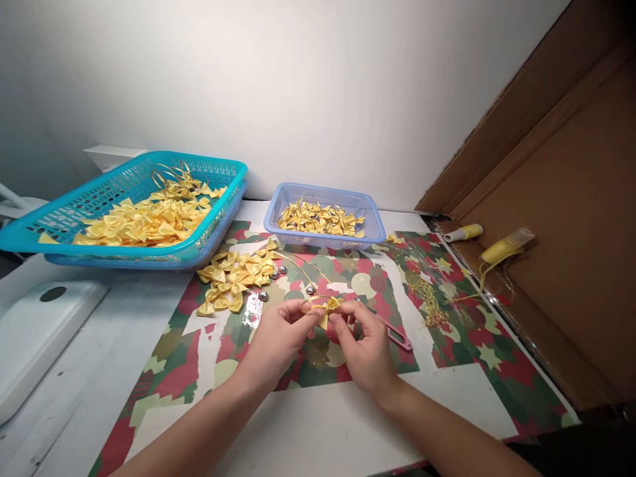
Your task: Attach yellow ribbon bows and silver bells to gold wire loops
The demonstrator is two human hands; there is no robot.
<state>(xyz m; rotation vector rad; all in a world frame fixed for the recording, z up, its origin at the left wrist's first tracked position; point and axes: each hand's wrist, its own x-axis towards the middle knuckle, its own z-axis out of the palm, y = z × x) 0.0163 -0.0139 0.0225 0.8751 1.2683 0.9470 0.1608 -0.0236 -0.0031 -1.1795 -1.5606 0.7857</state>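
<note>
Over the middle of the patterned sheet, my left hand (279, 334) and my right hand (365, 344) pinch a yellow ribbon bow (328, 307) between them. A thin gold cord runs at the bow near my left fingertips. Just beyond the fingers sits a small silver bell (311, 290), with a gold cord (301, 266) curving back from it. To the left lies a pile of yellow bows (236, 275) with several silver bells (264, 296) beside it. A pink-handled tool (400, 336) lies partly hidden behind my right hand.
A turquoise basket (209, 228) of bows and gold cord stands at left. Against the wall is a blue basket (325, 240) of bows. A white flat device (44, 331) lies at left. Cord scraps (432, 305) and a yellow thread spool (501, 248) are at right, beside cardboard (556, 265).
</note>
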